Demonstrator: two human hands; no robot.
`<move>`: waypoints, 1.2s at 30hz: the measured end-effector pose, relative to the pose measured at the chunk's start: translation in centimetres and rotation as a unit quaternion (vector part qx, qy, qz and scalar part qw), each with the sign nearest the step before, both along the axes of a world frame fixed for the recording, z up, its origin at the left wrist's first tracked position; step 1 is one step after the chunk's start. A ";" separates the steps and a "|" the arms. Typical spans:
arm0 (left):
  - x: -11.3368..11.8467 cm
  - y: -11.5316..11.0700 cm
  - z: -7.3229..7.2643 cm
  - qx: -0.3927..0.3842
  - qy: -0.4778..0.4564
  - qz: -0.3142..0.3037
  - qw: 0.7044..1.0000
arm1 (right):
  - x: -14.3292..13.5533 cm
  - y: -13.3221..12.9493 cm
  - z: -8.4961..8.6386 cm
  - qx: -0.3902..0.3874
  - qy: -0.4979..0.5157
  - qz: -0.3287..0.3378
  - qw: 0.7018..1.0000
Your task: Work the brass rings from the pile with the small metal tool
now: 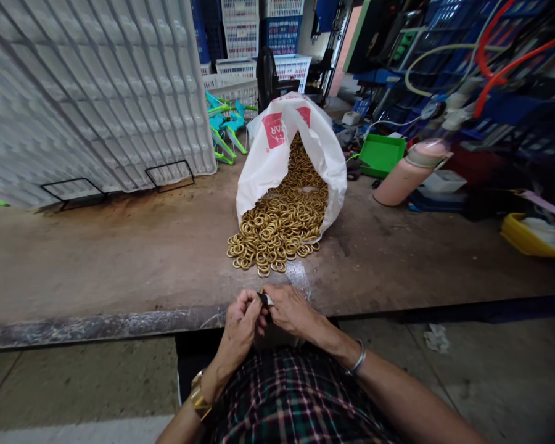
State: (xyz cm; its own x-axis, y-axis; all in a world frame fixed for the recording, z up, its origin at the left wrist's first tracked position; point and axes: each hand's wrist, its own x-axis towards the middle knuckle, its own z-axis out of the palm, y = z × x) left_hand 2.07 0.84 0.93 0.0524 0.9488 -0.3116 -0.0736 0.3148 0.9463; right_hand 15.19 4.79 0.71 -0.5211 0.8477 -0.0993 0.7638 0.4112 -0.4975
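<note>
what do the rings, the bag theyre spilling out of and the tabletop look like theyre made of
Rings: probably brass or gold-coloured metal, smooth with a dull shine.
Bag: likely white plastic, perhaps woven, with stiff creases and red print.
Tabletop: seemingly wood or board, brown, matte and scuffed.

Tabletop [398, 259]: brown, stained, with a scuffed front edge
Centre: white bag [330, 148] with red print, on its side, mouth toward the front edge
Rings [268, 228]: gold-coloured, heaped in the bag's mouth and spilled in front of it
Left: ribbed white panels [120, 92] standing on edge, two black wire stands [169, 164] at their foot
Behind bag, left: teal and green clips [231, 126], exact kind unclear
Right: green tray [383, 155], pink bottle [398, 183] near it
Far right: yellow tray [518, 240] holding something white
</note>
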 end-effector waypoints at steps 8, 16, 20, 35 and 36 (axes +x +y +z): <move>0.0 -0.6 0.6 0.008 0.015 0.001 1.000 | -0.3 0.5 0.5 -0.017 -0.073 0.009 0.997; -0.3 -1.7 1.6 0.000 -0.129 -0.047 0.991 | 0.1 2.1 -0.5 0.028 -0.094 -0.077 0.992; -0.4 -0.9 0.8 -0.046 -0.204 0.027 0.978 | -0.2 2.2 -0.8 0.066 -0.068 -0.118 0.988; -1.3 -0.2 0.0 -0.150 -0.355 0.089 0.919 | -0.8 3.0 -0.7 0.069 -0.094 -0.120 0.986; -1.2 -0.1 0.0 -0.151 -0.354 0.085 0.919 | -0.7 3.1 -0.8 0.066 -0.077 -0.123 0.987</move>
State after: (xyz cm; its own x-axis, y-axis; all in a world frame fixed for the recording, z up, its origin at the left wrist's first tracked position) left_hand 0.84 0.70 0.93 0.2017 0.8382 -0.5068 -0.7096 0.4817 0.5143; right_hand 14.51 7.90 -0.14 -0.2851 0.9576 -0.0408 0.9110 0.2575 -0.3221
